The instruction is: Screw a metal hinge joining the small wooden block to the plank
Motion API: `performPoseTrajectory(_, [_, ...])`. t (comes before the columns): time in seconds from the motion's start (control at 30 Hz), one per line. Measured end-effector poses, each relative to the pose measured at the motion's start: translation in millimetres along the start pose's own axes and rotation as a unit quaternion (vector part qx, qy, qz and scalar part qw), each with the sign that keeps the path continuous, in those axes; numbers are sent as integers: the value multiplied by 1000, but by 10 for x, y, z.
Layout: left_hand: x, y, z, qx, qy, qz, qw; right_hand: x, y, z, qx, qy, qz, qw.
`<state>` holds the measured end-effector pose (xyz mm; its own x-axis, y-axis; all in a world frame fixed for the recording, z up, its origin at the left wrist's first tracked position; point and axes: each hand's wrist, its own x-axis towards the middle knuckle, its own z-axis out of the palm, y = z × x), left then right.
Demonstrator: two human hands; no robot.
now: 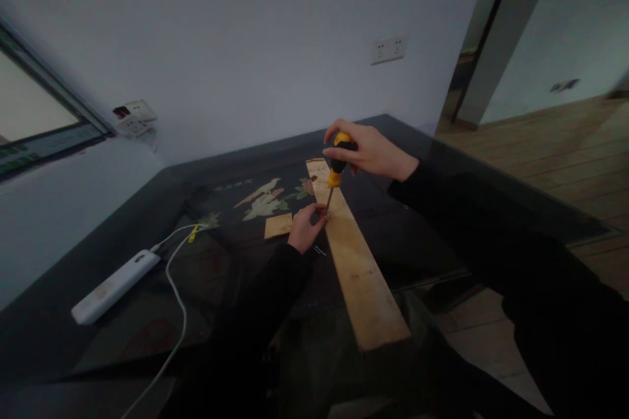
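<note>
My right hand (369,152) grips the yellow and black handle of a screwdriver (337,169), held almost upright with its tip down on a long wooden plank (361,275). The plank lies lengthwise on a dark glass table (147,321). My left hand (305,228) rests at the plank's left edge, its fingertips pinched at the screwdriver tip; whether they hold a screw there is too small to tell. A small wooden piece (278,225) lies just left of that hand.
A white power strip (114,286) with a white cable (177,301) lies on the table's left side. Wall sockets (388,49) sit on the far wall. Wooden floor (565,150) opens to the right past a doorway.
</note>
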<state>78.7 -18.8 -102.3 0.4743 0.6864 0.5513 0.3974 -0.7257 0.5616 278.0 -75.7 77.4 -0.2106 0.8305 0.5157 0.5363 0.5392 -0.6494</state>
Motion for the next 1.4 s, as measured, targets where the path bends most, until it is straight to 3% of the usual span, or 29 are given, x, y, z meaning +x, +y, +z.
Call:
performPoseTrajectory(0.17, [-9, -6, 11, -1, 7, -9, 1000, 243, -39, -188, 26, -150, 1, 988])
performPoseTrajectory(0.27, [-14, 6, 8, 8, 13, -5, 1000, 342, -31, -262, 3, -180, -27, 983])
performPoseTrajectory(0.37, [-16, 6, 5, 18, 18, 5, 1000, 397, -20, -204, -111, -135, -65, 982])
performPoseTrajectory(0.47, [-17, -14, 7, 25, 26, 11, 999, 411, -29, -95, -239, -21, -100, 966])
performPoseTrajectory(0.53, [-19, -31, 12, 20, 25, 14, 999, 419, -54, -71, -260, -1, -106, 960])
performPoseTrajectory(0.73, [-22, -36, 19, 10, 20, 9, 1000, 492, -125, -245, -111, -192, -98, 970])
performPoseTrajectory(0.9, [15, 22, -94, -12, -3, 5, 1000, 489, -152, -255, -185, -218, -96, 953])
performPoseTrajectory(0.97, [30, 40, -167, -51, -8, -38, 998, 466, -178, -230, -229, -203, -95, 947])
performPoseTrajectory(1.03, [38, 56, -224, -95, -15, -121, 988, 442, -218, -217, -255, -201, -95, 941])
performPoseTrajectory(1.2, [38, 146, -227, -207, -83, -312, 923, 396, -361, -231, -303, -236, -77, 920])
performPoseTrajectory(1.3, [47, 219, -183, -281, -105, -365, 881, 377, -417, -222, -328, -233, -70, 913])
performPoseTrajectory(1.4, [57, 249, -163, -313, -101, -389, 860, 356, -421, -191, -328, -225, -41, 917])
